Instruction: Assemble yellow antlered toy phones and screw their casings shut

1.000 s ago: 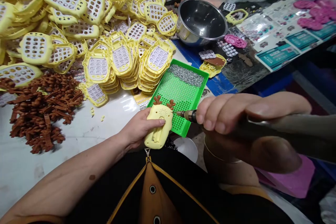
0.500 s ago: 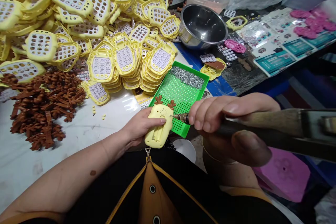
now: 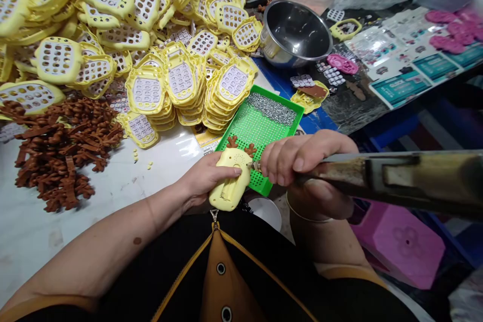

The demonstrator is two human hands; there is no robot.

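Note:
My left hand [image 3: 206,178] grips a yellow toy phone [image 3: 229,188] with brown antlers, its back face turned up and the thumb pressed on it. A battery recess shows in its lower half. My right hand [image 3: 302,161] is wrapped round a power screwdriver [image 3: 350,173], whose tip meets the upper right of the toy's back. Whether a screw sits at the tip is too small to tell. Just beyond the toy lies a green perforated tray [image 3: 277,140] with a heap of small metal screws [image 3: 272,108] at its far end.
Stacked yellow toy shells [image 3: 147,88] stand behind the tray, with a large pile of yellow housings [image 3: 58,60] at the left. Brown antler pieces [image 3: 71,161] lie heaped on the white table. A steel bowl [image 3: 296,32] is further back; a pink stool [image 3: 405,241] stands at lower right.
The screwdriver has come forward and left against the toy, my right hand moving with it. The toy has shifted slightly right within my left hand's steady hold.

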